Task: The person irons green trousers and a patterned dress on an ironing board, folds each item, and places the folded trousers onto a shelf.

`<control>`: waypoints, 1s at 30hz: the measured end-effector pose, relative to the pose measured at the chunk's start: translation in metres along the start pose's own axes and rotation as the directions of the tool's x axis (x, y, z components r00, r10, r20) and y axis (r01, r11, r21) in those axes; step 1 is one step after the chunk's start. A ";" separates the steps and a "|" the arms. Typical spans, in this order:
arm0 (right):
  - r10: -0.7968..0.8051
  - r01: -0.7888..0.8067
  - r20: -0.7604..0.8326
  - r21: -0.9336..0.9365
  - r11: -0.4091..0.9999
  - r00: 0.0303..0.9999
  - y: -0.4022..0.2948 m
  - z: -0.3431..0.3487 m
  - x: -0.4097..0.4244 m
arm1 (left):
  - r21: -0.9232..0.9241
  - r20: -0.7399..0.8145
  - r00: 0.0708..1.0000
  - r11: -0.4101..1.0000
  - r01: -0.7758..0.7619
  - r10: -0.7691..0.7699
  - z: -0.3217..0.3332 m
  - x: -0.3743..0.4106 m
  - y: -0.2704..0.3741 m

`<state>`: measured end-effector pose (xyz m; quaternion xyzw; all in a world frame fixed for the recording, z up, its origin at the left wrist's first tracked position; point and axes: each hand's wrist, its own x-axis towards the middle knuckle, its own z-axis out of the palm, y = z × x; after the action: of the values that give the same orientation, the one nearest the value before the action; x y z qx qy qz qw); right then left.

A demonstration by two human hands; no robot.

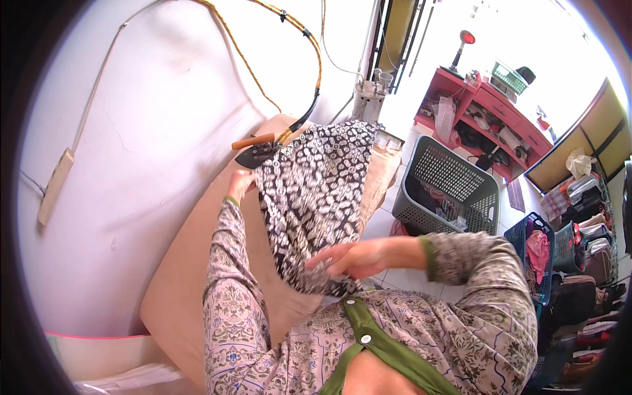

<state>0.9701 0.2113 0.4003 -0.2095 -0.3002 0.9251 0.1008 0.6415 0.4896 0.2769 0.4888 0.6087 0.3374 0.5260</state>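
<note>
A black-and-white patterned cloth [316, 182] lies over the beige padded ironing table [197, 256], its near end bunched close to my body. My left hand [243, 183] pinches the cloth's left edge, beside the steam iron. Blurred by motion, my right hand [353, 259] is over the near end of the cloth with its fingers spread; whether it touches the fabric is hard to tell. The steam iron [256, 150], with an orange-brown handle, rests at the table's far left, partly against the cloth.
Yellow hoses [316, 49] run from the iron up the wall. A metal boiler tank [369, 98] stands behind the table. To the right are a grey laundry basket [444, 187], a blue basket [533, 256], a pink desk [493, 113] and stacked folded clothes [592, 222].
</note>
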 end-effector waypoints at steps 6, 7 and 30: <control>0.298 -0.261 0.211 -0.185 0.947 0.931 0.085 0.015 0.106 | 0.462 -0.256 0.947 0.885 -0.057 0.195 -0.047 -0.047 -0.073; 0.343 -0.298 0.237 -0.207 0.932 0.909 0.085 0.028 0.113 | 0.534 -0.224 0.933 0.836 -0.124 0.281 -0.042 -0.062 -0.070; -0.613 -0.113 -0.291 -0.943 0.313 0.735 -0.005 -0.220 0.164 | 0.658 -0.610 0.713 0.722 0.214 0.345 0.023 -0.329 -0.130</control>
<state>0.9230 0.3791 0.1889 -0.4607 -0.7451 0.4343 0.2099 0.6219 0.1367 0.2542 0.5062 0.8204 0.2648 0.0225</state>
